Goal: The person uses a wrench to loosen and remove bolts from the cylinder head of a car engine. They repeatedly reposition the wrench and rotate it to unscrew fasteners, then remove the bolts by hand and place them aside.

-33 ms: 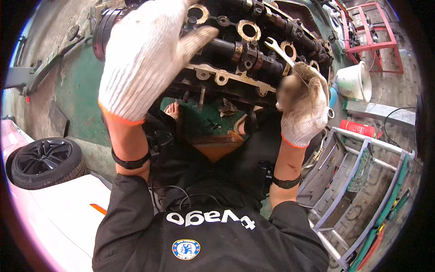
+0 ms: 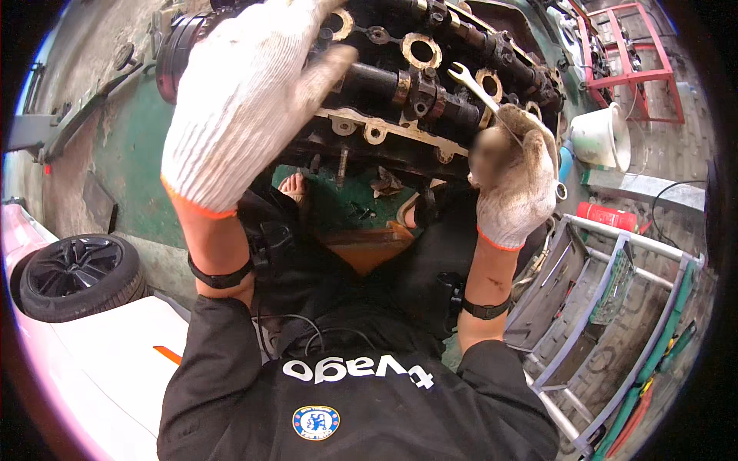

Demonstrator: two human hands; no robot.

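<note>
Wrench (image 2: 482, 95): gripped by right hand (image 2: 519, 175), the nearer one | long axis slanted up-left, forked end pointed over engine (image 2: 429, 100) | left hand (image 2: 242, 107): held open, thumb spread, above engine's left part; contact cannot be told

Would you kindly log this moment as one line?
White-knit-gloved left hand: thumb spread, over black metal engine, contact unclear | Stained white-gloved right hand: grips silver metal wrench, forked end exposed
</note>
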